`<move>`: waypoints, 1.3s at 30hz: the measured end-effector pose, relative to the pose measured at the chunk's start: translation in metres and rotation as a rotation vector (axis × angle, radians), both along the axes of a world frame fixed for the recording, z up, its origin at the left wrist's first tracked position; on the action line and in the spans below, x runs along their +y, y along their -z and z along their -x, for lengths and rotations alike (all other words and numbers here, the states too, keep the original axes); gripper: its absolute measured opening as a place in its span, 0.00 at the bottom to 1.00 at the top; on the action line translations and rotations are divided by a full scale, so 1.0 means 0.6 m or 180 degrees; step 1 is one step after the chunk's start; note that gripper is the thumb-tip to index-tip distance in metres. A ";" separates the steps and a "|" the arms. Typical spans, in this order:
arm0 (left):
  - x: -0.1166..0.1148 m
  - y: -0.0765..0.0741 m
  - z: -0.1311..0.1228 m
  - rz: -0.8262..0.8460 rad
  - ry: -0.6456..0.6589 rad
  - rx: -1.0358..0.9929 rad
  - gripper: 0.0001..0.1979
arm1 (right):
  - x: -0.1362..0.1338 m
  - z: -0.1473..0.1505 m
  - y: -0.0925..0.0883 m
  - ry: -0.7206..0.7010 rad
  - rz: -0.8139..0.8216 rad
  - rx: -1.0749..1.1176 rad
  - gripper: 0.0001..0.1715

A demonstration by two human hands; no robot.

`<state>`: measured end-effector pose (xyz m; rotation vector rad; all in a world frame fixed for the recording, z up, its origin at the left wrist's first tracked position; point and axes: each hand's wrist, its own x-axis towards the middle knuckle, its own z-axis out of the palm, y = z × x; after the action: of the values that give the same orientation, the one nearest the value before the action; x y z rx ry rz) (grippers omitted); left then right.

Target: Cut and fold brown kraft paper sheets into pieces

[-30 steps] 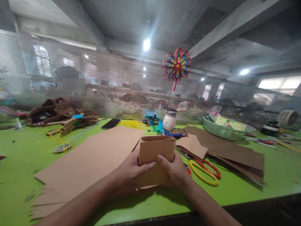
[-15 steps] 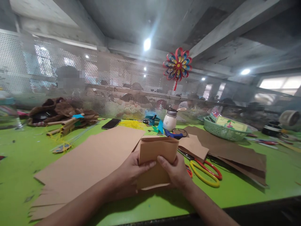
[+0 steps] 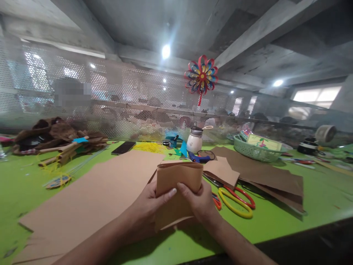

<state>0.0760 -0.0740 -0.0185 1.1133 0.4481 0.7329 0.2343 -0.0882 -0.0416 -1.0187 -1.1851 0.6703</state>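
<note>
A folded piece of brown kraft paper [image 3: 176, 176] stands upright between my hands, its layers curving into a loop along the top edge. My left hand [image 3: 154, 206] grips its left side, thumb pressed flat on the near face. On the opposite side my right hand [image 3: 200, 200] holds it the same way, and the two thumb tips almost meet. Fingers behind the paper are hidden. Scissors with one yellow and one red handle [image 3: 237, 202] lie just right of my right hand, beside a smaller orange-handled tool [image 3: 216, 201] partly covered by that hand.
Large kraft sheets [image 3: 104, 187] spread to the left; darker brown sheets [image 3: 264, 175] lie right. Behind are a phone [image 3: 123, 148], a blue glue gun [image 3: 200, 157], a white bottle [image 3: 194, 141] and a green basket [image 3: 256, 151]. A paper flower [image 3: 202, 76] hangs before the perforated screen.
The view has turned slightly right, so the table things sit further left. Both hands keep their hold on the folded paper, whose lower edge is tilted a little more.
</note>
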 end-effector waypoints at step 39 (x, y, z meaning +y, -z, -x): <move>0.103 0.009 0.062 -0.1856 0.0182 0.1277 0.24 | 0.003 -0.039 0.004 -0.1533 0.1070 -0.0118 0.26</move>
<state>0.0390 -0.0120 -0.0239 1.8312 0.5532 0.6016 0.2575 -0.0866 -0.0440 -1.0291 -1.3950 1.2669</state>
